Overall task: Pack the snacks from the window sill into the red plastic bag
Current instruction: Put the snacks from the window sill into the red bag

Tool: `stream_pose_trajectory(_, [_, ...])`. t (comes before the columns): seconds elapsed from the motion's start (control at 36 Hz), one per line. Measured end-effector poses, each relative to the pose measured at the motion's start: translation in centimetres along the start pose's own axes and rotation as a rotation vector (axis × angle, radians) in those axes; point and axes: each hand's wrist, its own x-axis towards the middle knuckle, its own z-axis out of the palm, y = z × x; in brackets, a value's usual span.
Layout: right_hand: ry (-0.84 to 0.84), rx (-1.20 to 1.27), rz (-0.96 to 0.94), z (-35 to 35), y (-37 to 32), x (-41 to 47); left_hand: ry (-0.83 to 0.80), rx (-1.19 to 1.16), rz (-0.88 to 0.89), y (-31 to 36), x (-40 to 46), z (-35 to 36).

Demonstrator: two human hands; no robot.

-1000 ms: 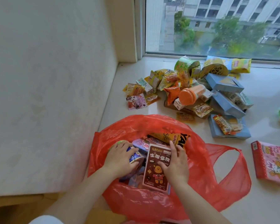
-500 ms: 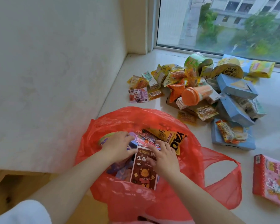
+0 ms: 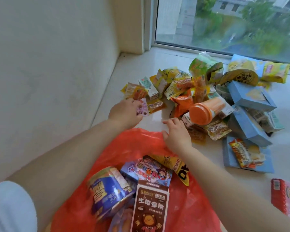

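Crinkly red plastic bag [image 3: 187, 206] sits at the near edge of the window sill [image 3: 141, 67], mouth open and flopped flat, thin glossy film. Inside it: a tall brown carton with a cartoon bear [image 3: 149, 208], a round purple tub with shiny foil wrap [image 3: 105, 190], a flat purple box [image 3: 151, 173] and a yellow-and-black foil packet [image 3: 176, 166].

The left hand [image 3: 124, 113] is out at the near-left edge of the snack pile [image 3: 208, 97], its grip closed on a small pink packet [image 3: 141, 108], thumb and fingers pinching it. The right hand [image 3: 177, 134] rests at the bag's far rim, fingers spread and relaxed, grip apart and holding nothing, just shy of an orange-lidded plastic jar [image 3: 206, 110] lying on its side.

The pile is a jumble of soft foil sachets, little milk cartons and hard-edged pale blue cardboard boxes [image 3: 251, 97]. A flat blue box with a snack bar on top [image 3: 248, 156] lies apart on the right, and a red-and-pink box [image 3: 286, 196] is at the right edge.

The sill is smooth, pale, polished stone. Matte off-white wall [image 3: 49, 64] on the left, window glass [image 3: 233, 22] behind, with blurry trees and buildings outside.
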Motion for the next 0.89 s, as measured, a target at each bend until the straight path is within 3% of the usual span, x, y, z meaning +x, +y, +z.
stream_pose_trajectory(0.22, [-0.239, -0.098, 0.074, 3.3, 0.6, 8.7, -0.210, 0.075, -0.085, -4.8, 7.7, 5.5])
stream_pose_trajectory(0.36, [-0.209, -0.170, 0.011, 5.1, 0.7, 13.1, -0.094, -0.079, -0.151, -6.7, 10.4, 9.2])
stream_pose_trajectory(0.61, [-0.190, -0.286, -0.089, 7.2, 1.5, 16.6, -0.106, 0.056, -0.151, -7.8, 11.9, 13.0])
stream_pose_trajectory(0.75, [-0.106, -0.313, 0.040, 8.5, 1.9, 14.3, -0.040, -0.040, -0.234, -7.1, 10.4, 13.5])
stream_pose_trajectory(0.89, [-0.153, -0.198, 0.220, 8.9, 1.7, 10.4, -0.145, -0.203, -0.312, -5.9, 8.2, 14.1])
